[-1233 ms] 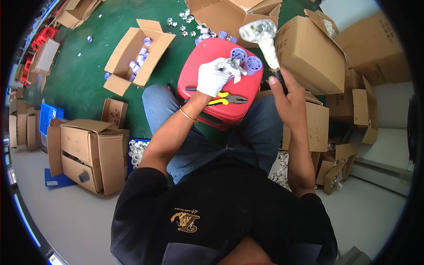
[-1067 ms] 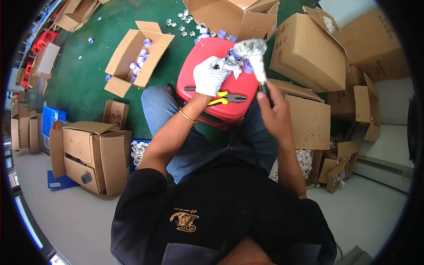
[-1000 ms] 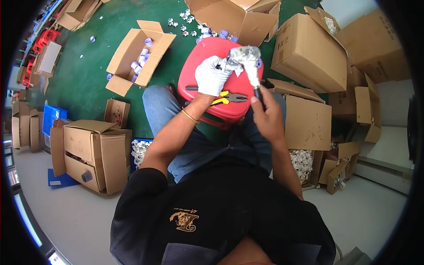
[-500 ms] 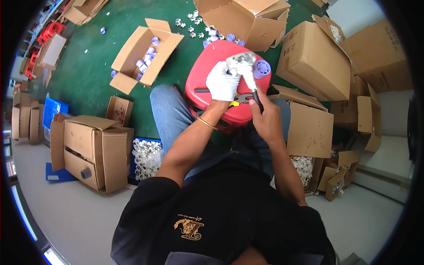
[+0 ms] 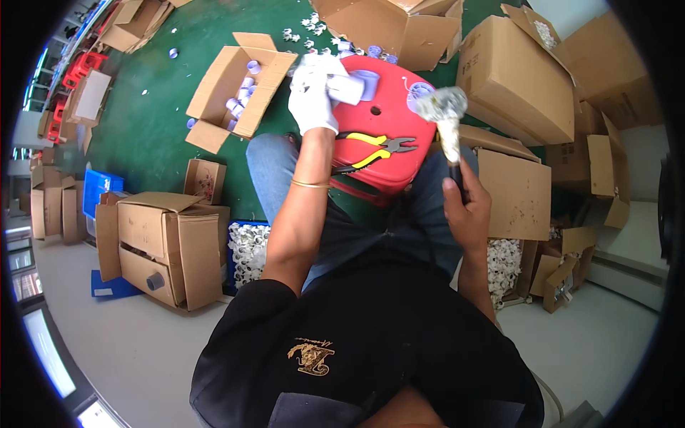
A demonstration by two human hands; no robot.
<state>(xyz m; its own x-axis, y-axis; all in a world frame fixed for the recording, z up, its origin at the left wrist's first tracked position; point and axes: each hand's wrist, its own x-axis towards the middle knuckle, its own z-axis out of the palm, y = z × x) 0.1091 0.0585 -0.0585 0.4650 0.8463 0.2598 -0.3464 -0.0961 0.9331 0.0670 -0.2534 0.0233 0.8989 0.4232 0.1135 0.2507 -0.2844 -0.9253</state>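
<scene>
Pliers (image 5: 374, 148) lie on the stool (image 5: 389, 167) between my hands, open box (image 5: 239, 89) left of my left hand (image 5: 314, 96)

Gloved left hand (image 5: 312, 100) outstretched, right hand (image 5: 467, 214) gripping

The bare right hand (image 5: 467, 214) now draws the hammer with its taped, silver-wrapped head (image 5: 442, 107) back from the middle of the red plastic stool top (image 5: 389, 114), where it met the gloved fingers half a second ago. The white-gloved left hand (image 5: 312, 96) has slid to the stool's far left edge, carrying the short white plastic pipe piece (image 5: 347, 87) with it.
</scene>
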